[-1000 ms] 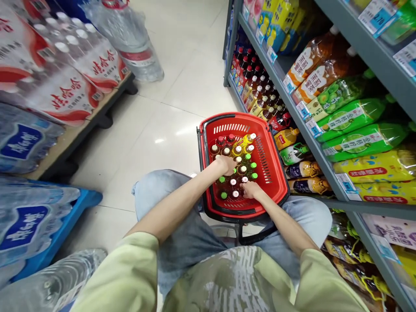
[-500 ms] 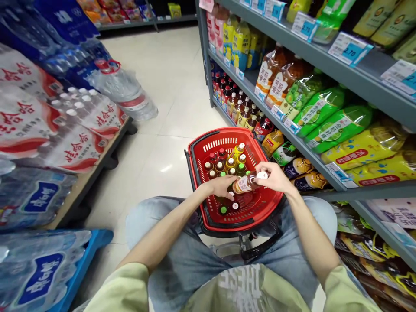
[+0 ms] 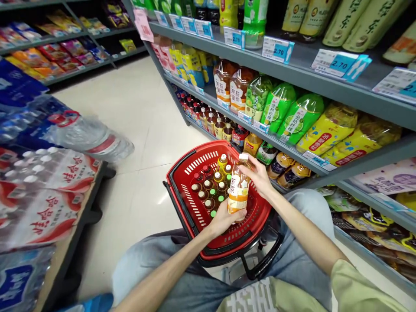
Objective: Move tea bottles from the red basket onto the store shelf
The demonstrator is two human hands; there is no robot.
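A grey shelf unit (image 3: 325, 89) fills the right side, with blue price tags (image 3: 339, 65) along its front edges and big green and yellow drink bottles (image 3: 302, 119) lying on the middle shelf. The pale tiled floor (image 3: 136, 112) runs down the aisle. Along its left edge, shrink-wrapped water packs (image 3: 48, 203) are stacked on a low pallet, and a large clear water jug (image 3: 91, 136) lies on top of them. A red basket (image 3: 182, 167) stands just in front of the person's knees, close beside the lowest shelf. Small capped bottles (image 3: 208, 193) stand upright in rows across the basket's far and left parts, while the near right corner is bare. An amber tea bottle (image 3: 238, 190) with a white cap and an orange and white label is held nearly upright above the right half of the basket, clear of the bottles below. The left hand (image 3: 222, 219) is closed around its base from underneath. The right hand (image 3: 260, 175) is wrapped around its upper part, with the fingers near the neck, just beside the cap.
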